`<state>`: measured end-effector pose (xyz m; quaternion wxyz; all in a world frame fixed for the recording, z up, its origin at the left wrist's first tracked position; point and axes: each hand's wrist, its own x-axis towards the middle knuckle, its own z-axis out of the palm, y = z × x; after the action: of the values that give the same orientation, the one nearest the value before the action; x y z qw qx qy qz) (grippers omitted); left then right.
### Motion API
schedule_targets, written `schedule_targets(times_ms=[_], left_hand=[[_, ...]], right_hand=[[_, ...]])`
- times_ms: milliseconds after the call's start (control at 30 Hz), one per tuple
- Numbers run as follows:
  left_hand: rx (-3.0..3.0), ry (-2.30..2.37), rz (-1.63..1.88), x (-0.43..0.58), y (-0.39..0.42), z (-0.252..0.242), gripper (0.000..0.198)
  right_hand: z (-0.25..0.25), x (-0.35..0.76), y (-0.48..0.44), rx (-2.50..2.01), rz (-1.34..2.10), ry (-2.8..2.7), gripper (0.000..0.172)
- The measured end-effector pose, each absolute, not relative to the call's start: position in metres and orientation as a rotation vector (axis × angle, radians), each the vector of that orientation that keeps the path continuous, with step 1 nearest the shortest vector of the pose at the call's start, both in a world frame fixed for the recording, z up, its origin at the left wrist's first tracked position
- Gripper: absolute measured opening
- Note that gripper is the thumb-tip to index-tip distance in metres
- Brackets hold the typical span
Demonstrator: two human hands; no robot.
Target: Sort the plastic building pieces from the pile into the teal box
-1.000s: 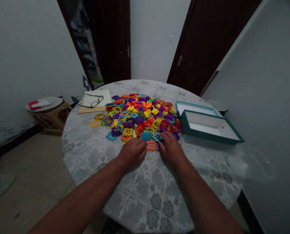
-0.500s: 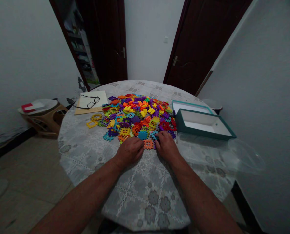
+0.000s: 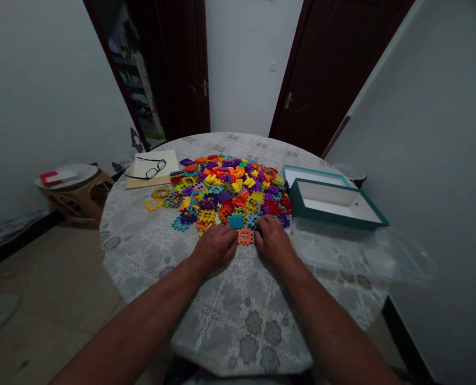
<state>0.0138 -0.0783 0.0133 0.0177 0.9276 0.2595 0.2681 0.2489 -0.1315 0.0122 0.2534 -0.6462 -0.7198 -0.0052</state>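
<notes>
Head view. Orange tile (image 3: 245, 237), one: flat on the table (image 3: 225, 315), between the hands. Left hand (image 3: 216, 247): fingers curled by the tile's left edge; grip cannot be told. Right hand (image 3: 273, 240): fingers bent opposite; grip likewise unclear. Pile of coloured pieces (image 3: 225, 197): just beyond. Green box (image 3: 334, 215): to its right.

From the frame's lower left and lower right, a bare left forearm (image 3: 141, 321) and bare right forearm (image 3: 328, 315) slant inward to a bare left hand (image 3: 216, 246) and bare right hand (image 3: 274, 240) below centre, backs upward, fingers bent, near but apart.
</notes>
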Motion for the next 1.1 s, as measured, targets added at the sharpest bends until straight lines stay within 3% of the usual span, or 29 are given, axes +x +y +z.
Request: schedule_targets(times_ms=[1100], left_hand=[[2.843,0.81,0.832,0.013,-0.078,0.015,0.015]], right_hand=[[0.021,0.238,-0.136,-1.841,-0.091,-1.992,0.016]])
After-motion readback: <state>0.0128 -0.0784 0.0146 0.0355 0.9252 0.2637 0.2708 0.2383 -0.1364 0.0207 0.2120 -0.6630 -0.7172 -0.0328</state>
